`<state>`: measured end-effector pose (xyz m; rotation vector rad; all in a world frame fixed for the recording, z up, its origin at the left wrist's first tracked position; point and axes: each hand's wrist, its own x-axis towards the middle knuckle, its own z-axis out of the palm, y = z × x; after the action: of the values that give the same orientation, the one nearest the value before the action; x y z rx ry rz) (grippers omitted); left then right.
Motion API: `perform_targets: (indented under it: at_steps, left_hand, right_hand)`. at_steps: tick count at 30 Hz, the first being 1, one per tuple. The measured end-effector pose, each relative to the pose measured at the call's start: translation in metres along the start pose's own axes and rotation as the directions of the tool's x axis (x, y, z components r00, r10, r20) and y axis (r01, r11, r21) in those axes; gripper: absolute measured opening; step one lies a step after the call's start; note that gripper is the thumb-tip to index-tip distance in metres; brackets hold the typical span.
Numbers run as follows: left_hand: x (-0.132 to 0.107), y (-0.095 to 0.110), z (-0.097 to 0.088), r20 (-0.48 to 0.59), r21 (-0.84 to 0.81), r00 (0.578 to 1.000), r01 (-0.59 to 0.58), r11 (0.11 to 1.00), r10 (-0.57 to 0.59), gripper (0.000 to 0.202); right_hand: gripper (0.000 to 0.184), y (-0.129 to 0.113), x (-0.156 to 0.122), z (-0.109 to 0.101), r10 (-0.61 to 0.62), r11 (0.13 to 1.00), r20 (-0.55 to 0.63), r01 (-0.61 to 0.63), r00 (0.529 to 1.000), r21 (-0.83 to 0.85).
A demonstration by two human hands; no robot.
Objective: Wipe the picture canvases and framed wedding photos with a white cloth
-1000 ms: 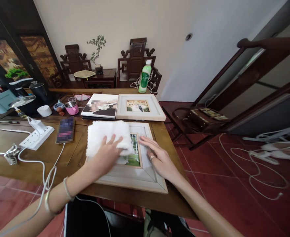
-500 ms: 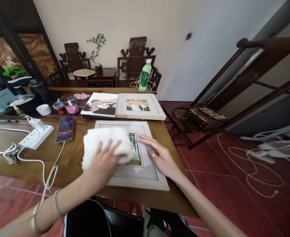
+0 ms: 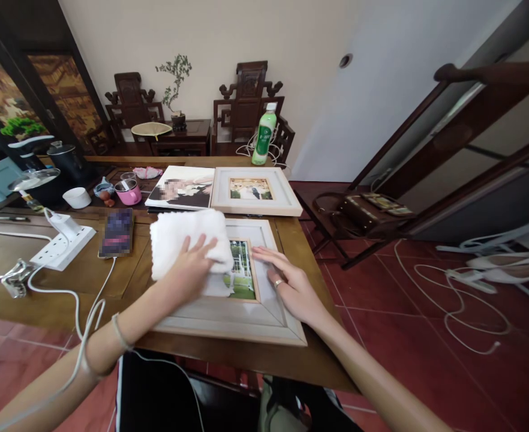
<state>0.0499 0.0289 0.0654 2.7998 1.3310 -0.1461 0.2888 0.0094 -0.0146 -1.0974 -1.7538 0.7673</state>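
A white cloth (image 3: 170, 240), fluffy and folded, lies over the upper left of a pale picture frame (image 3: 246, 330) on the table. My left hand (image 3: 192, 261) presses on this cloth, fingers spread across it, and moves it over the frame. Part of the framed photo (image 3: 244, 270) shows beside the cloth, with green grass and white shapes. My right hand (image 3: 294, 285), wearing a ring, rests on the right side of the frame with fingers stretched out, steadying it.
Behind stand a second framed photo (image 3: 282, 192), a photo album (image 3: 181, 187) and a green bottle (image 3: 263, 135). To the left are a phone (image 3: 116, 231), a power strip (image 3: 64, 249), white cables and a pink mug (image 3: 128, 193). A chair (image 3: 367, 231) holding a brown bag stands to the right.
My left hand has slid the cloth away from me, toward the frame's far left edge, uncovering more of the photo and the near border. My right hand stays on the frame.
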Motion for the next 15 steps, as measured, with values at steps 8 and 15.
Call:
perform_targets:
  at_steps: [8,15]
  left_hand:
    - [-0.091,0.071,-0.017,0.140,-0.214,0.972,-0.159,0.964,0.191,0.047]
    - [-0.018,0.034,-0.028,-0.115,-0.069,0.991,0.055,0.996,-0.063,0.058]
  right_hand:
    - [0.046,-0.002,0.000,0.001,-0.001,1.000,-0.007,0.001,1.000,-0.024]
    - [0.051,0.003,0.000,0.001,-0.059,0.998,0.015,0.059,0.998,-0.015]
